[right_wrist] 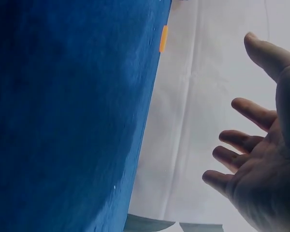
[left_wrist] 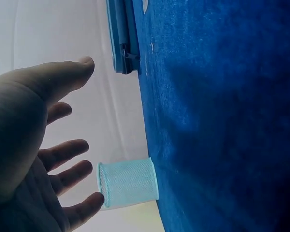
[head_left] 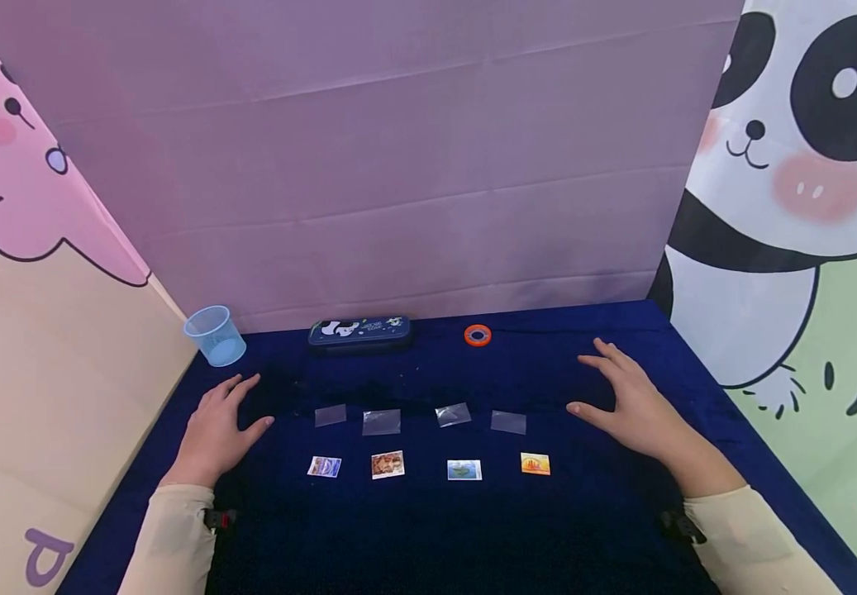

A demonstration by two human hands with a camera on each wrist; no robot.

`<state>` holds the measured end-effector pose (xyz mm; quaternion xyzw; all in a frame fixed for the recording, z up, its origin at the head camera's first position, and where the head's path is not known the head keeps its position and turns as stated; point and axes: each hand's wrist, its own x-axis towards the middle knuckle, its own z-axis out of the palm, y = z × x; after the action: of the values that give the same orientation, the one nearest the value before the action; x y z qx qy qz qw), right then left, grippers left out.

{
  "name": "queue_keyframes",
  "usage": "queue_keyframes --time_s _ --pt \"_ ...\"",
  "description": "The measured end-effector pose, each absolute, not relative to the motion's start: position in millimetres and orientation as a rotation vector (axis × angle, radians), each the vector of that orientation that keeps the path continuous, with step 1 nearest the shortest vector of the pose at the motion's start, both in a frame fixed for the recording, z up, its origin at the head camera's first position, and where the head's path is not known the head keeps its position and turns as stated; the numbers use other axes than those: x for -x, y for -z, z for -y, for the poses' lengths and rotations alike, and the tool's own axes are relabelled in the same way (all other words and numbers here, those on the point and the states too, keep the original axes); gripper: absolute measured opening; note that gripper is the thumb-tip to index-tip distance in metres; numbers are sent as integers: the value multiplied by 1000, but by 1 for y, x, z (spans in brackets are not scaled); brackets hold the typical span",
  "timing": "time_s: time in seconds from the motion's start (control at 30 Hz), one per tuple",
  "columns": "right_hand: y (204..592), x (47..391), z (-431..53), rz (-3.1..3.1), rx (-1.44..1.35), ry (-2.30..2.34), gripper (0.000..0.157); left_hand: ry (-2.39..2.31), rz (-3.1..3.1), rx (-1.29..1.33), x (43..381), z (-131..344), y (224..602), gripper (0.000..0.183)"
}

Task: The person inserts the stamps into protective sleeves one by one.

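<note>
Head view shows four transparent films [head_left: 381, 422] beyond four colourful cards [head_left: 388, 464].

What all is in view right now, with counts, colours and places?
Mesh cup: one, light blue, table's far left corner
Pencil case: one, dark blue, back edge, right of cup
Ring-shaped roll: one, orange-red, right of case
Clear pieces: four, transparent, middle row
Picture cards: four, multicoloured, row nearer the person
Tablecloth: one, dark blue, under these
Backdrop: one, mauve, behind table
Panda print: one, black and white, right side
Cartoon print: one, pink, left side
Left hand: one, bare, table's left side
Right hand: one, bare, table's right side
Sleeves: two, cream, on both arms
</note>
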<state>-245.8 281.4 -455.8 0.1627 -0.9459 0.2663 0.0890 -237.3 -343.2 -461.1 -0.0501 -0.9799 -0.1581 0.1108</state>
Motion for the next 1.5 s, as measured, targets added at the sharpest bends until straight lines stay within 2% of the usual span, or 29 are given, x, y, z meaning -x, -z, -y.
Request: queue_keyframes --time_s 0.23,0.43,0.8,1.1,1.5 --pt "457 251 -268 2788 -470 -788 70 530 2914 147 244 340 463 70" --pt "462 256 -252 2790 -497 -819 64 585 2929 157 247 337 468 66" --pt "471 262 -220 2817 -546 -887 58 672 2961 181 251 324 476 57" --pt "459 260 -181 2828 -691 -1072 54 853 3004 172 256 309 479 45" --pt "464 273 -144 2847 -754 -1142 49 746 3032 163 274 297 488 37"
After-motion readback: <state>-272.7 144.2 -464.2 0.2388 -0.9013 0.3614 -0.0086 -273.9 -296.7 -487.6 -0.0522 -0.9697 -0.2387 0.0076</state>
